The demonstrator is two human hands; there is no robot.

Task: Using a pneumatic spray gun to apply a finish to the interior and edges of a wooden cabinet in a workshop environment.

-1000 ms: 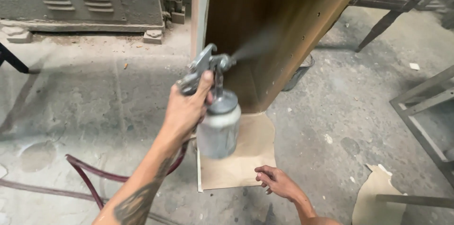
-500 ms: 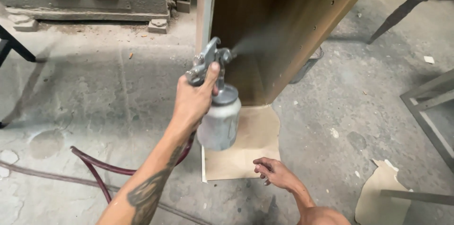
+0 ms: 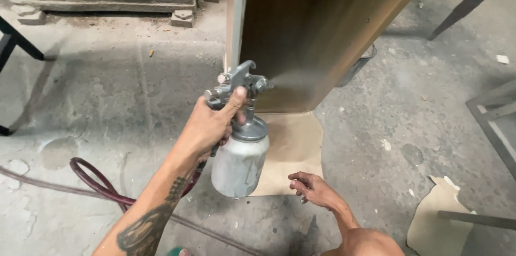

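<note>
Dusty grey concrete floor (image 3: 97,89) is seen all around, with a brown wooden board (image 3: 322,25) stood up at the top middle on a sheet of brown paper (image 3: 293,148). A metal spray gun (image 3: 239,127) with a round cup is gripped tight by the left hand (image 3: 212,124) in the middle, and mist is blown at the board. The right hand (image 3: 314,189) is held loose and empty at the lower middle, and a dark red hose (image 3: 94,180) is laid at the lower left.

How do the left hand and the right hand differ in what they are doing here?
The left hand is raised and closed round the grip of the metal spray gun, which emits a mist toward the brown wooden panel; the right hand is low and holds nothing. The left forearm is tattooed, the right shows none. Both are bare.
</note>
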